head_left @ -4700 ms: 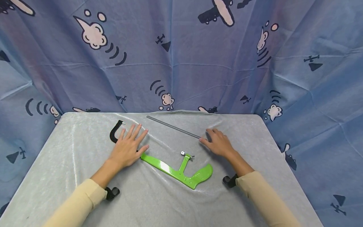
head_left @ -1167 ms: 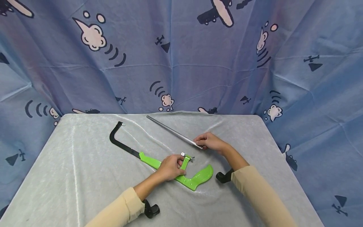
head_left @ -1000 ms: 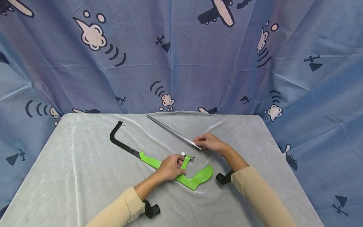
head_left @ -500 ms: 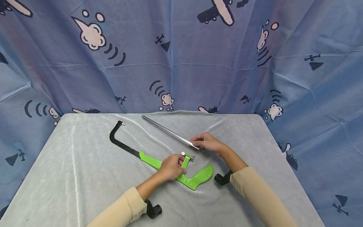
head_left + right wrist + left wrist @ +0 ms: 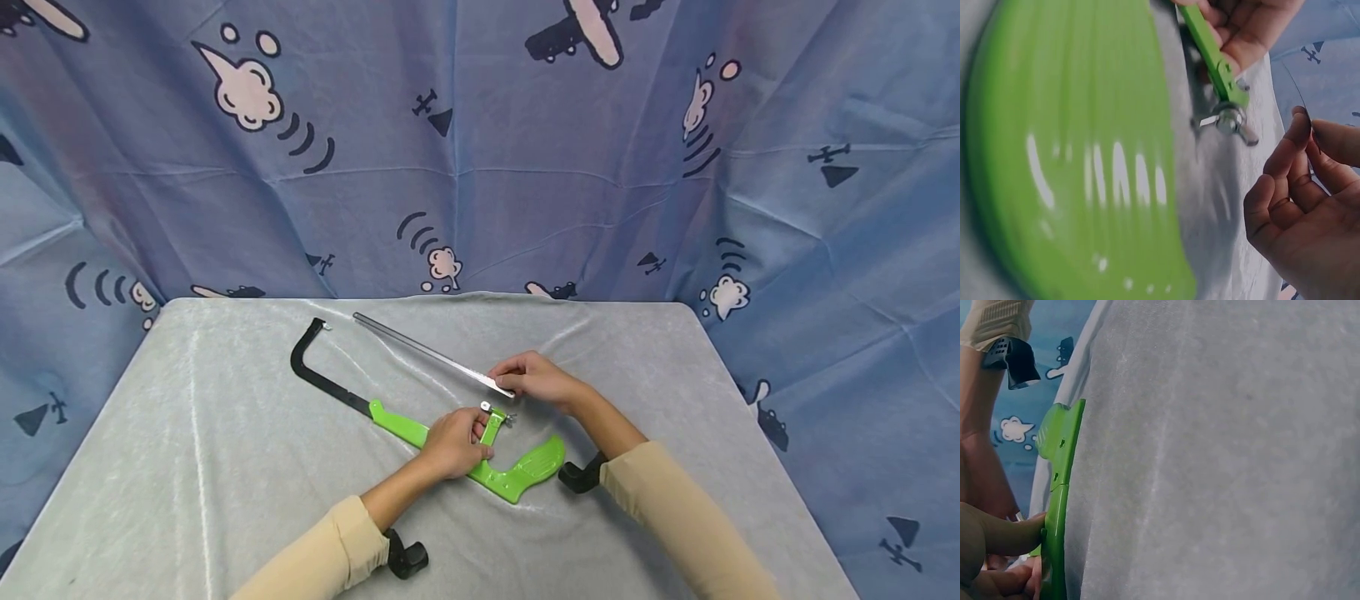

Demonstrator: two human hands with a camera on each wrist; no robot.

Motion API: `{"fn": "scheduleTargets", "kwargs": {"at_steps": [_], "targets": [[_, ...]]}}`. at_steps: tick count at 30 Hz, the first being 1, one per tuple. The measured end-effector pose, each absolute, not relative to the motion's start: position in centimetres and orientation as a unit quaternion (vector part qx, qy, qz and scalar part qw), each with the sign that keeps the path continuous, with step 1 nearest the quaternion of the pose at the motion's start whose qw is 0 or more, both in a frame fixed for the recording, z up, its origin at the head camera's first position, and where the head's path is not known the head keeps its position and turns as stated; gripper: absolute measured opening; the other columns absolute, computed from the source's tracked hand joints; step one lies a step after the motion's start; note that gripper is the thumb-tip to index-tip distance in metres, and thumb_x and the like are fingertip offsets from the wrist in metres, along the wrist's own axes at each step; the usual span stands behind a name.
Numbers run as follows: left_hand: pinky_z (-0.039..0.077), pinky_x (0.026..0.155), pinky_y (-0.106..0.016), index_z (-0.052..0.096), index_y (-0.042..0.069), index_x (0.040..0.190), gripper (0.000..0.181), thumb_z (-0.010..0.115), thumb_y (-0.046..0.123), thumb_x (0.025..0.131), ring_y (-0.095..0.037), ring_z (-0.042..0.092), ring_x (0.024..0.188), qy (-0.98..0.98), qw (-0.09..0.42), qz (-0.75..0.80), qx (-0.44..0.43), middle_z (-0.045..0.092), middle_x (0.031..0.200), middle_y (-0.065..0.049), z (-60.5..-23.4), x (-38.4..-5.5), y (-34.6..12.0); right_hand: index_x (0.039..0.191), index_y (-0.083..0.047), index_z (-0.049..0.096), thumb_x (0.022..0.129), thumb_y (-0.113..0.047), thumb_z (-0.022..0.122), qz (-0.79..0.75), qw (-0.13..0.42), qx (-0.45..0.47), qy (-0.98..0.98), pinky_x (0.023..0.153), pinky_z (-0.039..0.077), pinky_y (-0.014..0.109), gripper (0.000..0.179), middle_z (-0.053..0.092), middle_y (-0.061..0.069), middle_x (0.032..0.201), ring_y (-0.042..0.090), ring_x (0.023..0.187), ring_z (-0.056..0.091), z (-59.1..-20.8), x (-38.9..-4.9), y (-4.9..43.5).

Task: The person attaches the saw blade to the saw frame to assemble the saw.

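Note:
A hacksaw frame (image 5: 408, 429), bright green with a black front arm (image 5: 330, 388), lies aslant on the table. My left hand (image 5: 452, 443) grips its short green upright, just below the small metal blade holder (image 5: 486, 407). At the top of that upright a wing nut (image 5: 1230, 119) shows large in the right wrist view. My right hand (image 5: 536, 379) pinches the near end of a thin grey hacksaw blade (image 5: 427, 350) between thumb and fingers. The blade slants up and left above the frame, roughly in line with it. A small pin (image 5: 326, 327) sits at the black arm's tip.
A pale grey cloth covers the table (image 5: 247, 467). Behind it hangs a blue printed curtain (image 5: 480, 150), close along the far edge. Black wrist mounts (image 5: 407, 557) stick out under both sleeves, the right one near the green handle (image 5: 536, 462).
Both hands lay spread at first; the left then took the frame's upright and the right the blade. Lately the right hand has shifted the blade left, toward the frame, while the left stays still.

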State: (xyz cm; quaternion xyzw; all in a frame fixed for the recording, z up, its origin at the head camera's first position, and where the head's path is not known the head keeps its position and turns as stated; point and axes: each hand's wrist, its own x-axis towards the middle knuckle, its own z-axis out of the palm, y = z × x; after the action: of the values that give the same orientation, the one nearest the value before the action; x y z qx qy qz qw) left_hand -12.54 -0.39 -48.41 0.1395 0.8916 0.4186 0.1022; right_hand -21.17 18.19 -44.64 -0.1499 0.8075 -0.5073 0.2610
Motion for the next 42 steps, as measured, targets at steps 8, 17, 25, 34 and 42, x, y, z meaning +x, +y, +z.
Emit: {"fn": "scheduleTargets", "kwargs": {"at_steps": [8, 17, 25, 34, 42], "targets": [[0.038, 0.066, -0.027, 0.063, 0.007, 0.095, 0.030, 0.083, 0.009, 0.073, -0.008, 0.047, 0.068, 0.891, 0.103, 0.419, 0.139, 0.057, 0.078, 0.002, -48.3, -12.5, -0.4, 0.114, 0.013, 0.065, 0.094, -0.002, 0.059, -0.509, 0.269, -0.164, 0.801, 0.068, 0.047, 0.027, 0.026, 0.070, 0.008, 0.097, 0.008, 0.076, 0.054, -44.6, -21.0, 16.9], [0.039, 0.067, -0.028, 0.063, 0.008, 0.095, 0.030, 0.083, 0.010, 0.073, -0.008, 0.049, 0.070, 0.896, 0.095, 0.409, 0.140, 0.057, 0.079, 0.002, -48.3, -12.5, -0.5, 0.113, 0.010, 0.067, 0.096, -0.004, 0.058, -0.505, 0.279, -0.163, 0.800, 0.069, 0.047, 0.029, 0.024, 0.069, 0.011, 0.094, 0.011, 0.076, 0.055, -44.8, -21.2, 15.7], [0.040, 0.067, -0.028, 0.063, 0.008, 0.095, 0.029, 0.083, 0.010, 0.074, -0.009, 0.049, 0.071, 0.897, 0.093, 0.406, 0.146, 0.057, 0.079, 0.002, -48.2, -12.4, -0.6, 0.112, 0.008, 0.069, 0.097, -0.005, 0.058, -0.498, 0.284, -0.162, 0.803, 0.071, 0.046, 0.030, 0.023, 0.069, 0.004, 0.094, 0.010, 0.077, 0.055, -44.5, -21.2, 14.8], [0.039, 0.066, -0.027, 0.062, 0.009, 0.094, 0.028, 0.082, 0.011, 0.074, -0.008, 0.048, 0.070, 0.893, 0.095, 0.414, 0.148, 0.056, 0.078, 0.003, -48.4, -12.5, -0.6, 0.113, 0.009, 0.067, 0.096, -0.005, 0.059, -0.503, 0.279, -0.154, 0.804, 0.071, 0.047, 0.029, 0.025, 0.070, 0.008, 0.096, 0.010, 0.077, 0.055, -44.7, -21.4, 14.4], [0.039, 0.067, -0.028, 0.062, 0.008, 0.096, 0.029, 0.082, 0.011, 0.076, -0.009, 0.049, 0.071, 0.895, 0.097, 0.410, 0.145, 0.057, 0.079, 0.002, -48.5, -12.6, -0.6, 0.115, 0.008, 0.068, 0.097, -0.006, 0.058, -0.500, 0.288, -0.146, 0.804, 0.071, 0.047, 0.029, 0.025, 0.070, 0.005, 0.097, 0.010, 0.078, 0.056, -44.7, -21.4, 14.2]]}}
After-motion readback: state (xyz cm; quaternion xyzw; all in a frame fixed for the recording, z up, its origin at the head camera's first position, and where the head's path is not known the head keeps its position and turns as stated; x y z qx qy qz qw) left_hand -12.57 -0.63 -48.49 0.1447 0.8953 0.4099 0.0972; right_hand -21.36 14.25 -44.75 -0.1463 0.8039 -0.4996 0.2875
